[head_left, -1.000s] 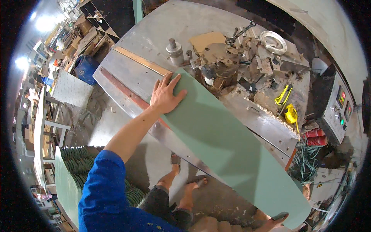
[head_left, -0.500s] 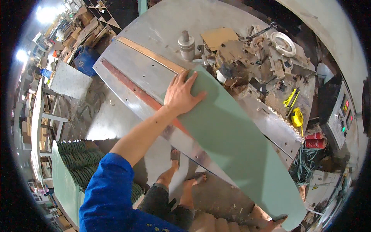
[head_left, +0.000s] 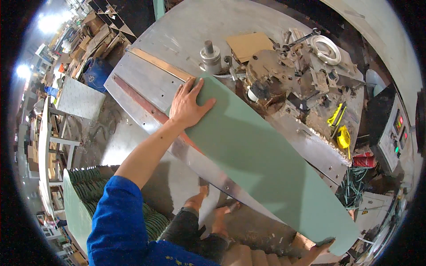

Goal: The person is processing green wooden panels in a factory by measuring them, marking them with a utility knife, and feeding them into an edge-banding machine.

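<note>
A long pale green board (head_left: pixel 262 159) lies slantwise on the metal machine table (head_left: pixel 146 82), running from the table's middle down to the lower right. My left hand (head_left: pixel 187 106) rests flat on the board's far end with its fingers spread, just short of an upright steel spindle (head_left: pixel 209 55). At the bottom right, my right hand (head_left: pixel 323 246) grips the board's near end; only its fingers show. My left arm wears a blue sleeve.
A dusty cutter assembly (head_left: pixel 284 84) stands beside the board's far end. Behind it lie a cardboard piece (head_left: pixel 248 44) and a white coil (head_left: pixel 326 48). At the right are a control box (head_left: pixel 395 133) and a yellow tool (head_left: pixel 341 135). Stacked green boards (head_left: pixel 84 195) sit lower left.
The board has slid along the table toward the spindle, with my left hand riding on its far end. My right hand stays at the near end.
</note>
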Motion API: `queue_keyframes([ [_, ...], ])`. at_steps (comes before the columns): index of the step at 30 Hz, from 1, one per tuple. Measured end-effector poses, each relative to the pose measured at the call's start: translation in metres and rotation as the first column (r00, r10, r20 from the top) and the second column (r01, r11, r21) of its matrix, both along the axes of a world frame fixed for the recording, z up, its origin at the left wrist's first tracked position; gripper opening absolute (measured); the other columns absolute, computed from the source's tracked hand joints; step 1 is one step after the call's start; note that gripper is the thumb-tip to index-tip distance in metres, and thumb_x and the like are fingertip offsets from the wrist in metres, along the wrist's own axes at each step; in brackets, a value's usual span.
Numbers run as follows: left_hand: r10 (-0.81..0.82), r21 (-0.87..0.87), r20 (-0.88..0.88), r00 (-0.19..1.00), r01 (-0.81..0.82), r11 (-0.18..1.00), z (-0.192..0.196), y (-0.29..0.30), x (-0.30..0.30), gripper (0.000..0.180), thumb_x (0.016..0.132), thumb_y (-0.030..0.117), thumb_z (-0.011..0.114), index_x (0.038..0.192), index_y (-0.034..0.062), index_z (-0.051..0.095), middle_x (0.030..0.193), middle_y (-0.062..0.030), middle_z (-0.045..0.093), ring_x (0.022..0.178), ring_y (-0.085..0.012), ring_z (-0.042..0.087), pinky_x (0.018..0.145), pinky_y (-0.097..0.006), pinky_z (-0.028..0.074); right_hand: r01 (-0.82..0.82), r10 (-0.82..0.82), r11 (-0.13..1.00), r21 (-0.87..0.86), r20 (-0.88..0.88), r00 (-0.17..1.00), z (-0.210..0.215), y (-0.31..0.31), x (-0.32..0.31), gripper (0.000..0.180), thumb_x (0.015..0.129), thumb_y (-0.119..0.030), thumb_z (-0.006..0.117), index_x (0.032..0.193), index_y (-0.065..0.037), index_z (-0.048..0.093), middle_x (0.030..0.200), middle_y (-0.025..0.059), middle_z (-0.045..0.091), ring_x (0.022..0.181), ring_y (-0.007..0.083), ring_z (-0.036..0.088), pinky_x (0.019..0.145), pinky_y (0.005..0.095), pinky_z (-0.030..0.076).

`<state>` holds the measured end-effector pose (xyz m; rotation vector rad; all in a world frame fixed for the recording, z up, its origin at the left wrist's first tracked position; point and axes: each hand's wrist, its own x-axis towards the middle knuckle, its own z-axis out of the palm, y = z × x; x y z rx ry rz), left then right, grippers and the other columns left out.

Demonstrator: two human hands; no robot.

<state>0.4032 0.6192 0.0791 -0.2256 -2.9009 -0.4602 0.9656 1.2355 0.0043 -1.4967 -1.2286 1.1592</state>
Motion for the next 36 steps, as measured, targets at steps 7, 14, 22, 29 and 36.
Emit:
queue_keyframes([
  [7, -0.008, 0.028, -0.039, 0.999, 0.009, 1.0, -0.003, -0.032, -0.031, 0.075, 0.086, 0.051, 0.069, 0.144, 0.0065, 0.052, 0.148, -0.0197, 0.048, 0.139, -0.0367, 0.043, 0.117, -0.045, 0.033, 0.002, -0.002, 1.0, 0.001, 0.059, 0.998, -0.001, -0.048, -0.011, 0.057, 0.096, -0.042, 0.066, 0.139, -0.007, 0.055, 0.119, 0.0203, 0.065, 0.104, 0.0304, 0.062, 0.087, 0.0448, 0.053],
  [14, -0.03, 0.014, -0.004, 1.0, 0.03, 0.999, 0.002, -0.061, -0.057, 0.074, 0.086, 0.043, 0.073, 0.146, 0.0054, 0.049, 0.15, -0.0194, 0.046, 0.141, -0.0354, 0.041, 0.118, -0.044, 0.033, 0.112, -0.111, 0.994, -0.014, 0.066, 0.992, -0.01, -0.081, -0.03, 0.062, 0.093, -0.039, 0.069, 0.143, -0.008, 0.049, 0.131, 0.0223, 0.054, 0.115, 0.0338, 0.056, 0.095, 0.046, 0.05],
  [22, -0.025, -0.023, 0.047, 0.999, 0.027, 0.999, 0.0, -0.091, -0.085, 0.072, 0.089, 0.045, 0.069, 0.147, 0.0065, 0.049, 0.153, -0.0177, 0.044, 0.146, -0.0315, 0.036, 0.123, -0.051, 0.02, 0.216, -0.214, 0.976, -0.021, 0.072, 0.974, -0.022, -0.112, -0.043, 0.071, 0.09, -0.035, 0.072, 0.149, -0.009, 0.042, 0.145, 0.0247, 0.042, 0.127, 0.0377, 0.05, 0.104, 0.0474, 0.047],
  [29, -0.492, -0.228, 0.297, 0.818, 0.561, 0.796, 0.007, -0.028, -0.002, 0.082, 0.084, 0.061, 0.063, 0.15, 0.0183, 0.044, 0.162, -0.0126, 0.03, 0.154, -0.0331, 0.017, 0.118, -0.07, 0.007, 0.256, -0.256, 0.966, -0.035, -0.007, 0.967, 0.003, -0.18, -0.105, 0.093, 0.09, -0.042, 0.072, 0.16, -0.022, 0.013, 0.154, 0.0216, 0.032, 0.133, 0.0385, 0.046, 0.103, 0.0518, 0.048],
  [36, -0.864, -0.122, 0.207, 0.459, 0.888, 0.443, 0.005, 0.028, 0.077, 0.081, 0.082, 0.082, 0.048, 0.151, 0.0403, 0.04, 0.162, 0.0008, 0.033, 0.151, -0.0301, 0.026, 0.114, -0.077, 0.008, 0.123, -0.122, 0.992, -0.024, 0.003, 0.992, 0.03, -0.239, -0.14, 0.101, 0.082, -0.038, 0.08, 0.159, -0.013, 0.02, 0.158, 0.0161, 0.033, 0.141, 0.0346, 0.037, 0.113, 0.0508, 0.036],
])
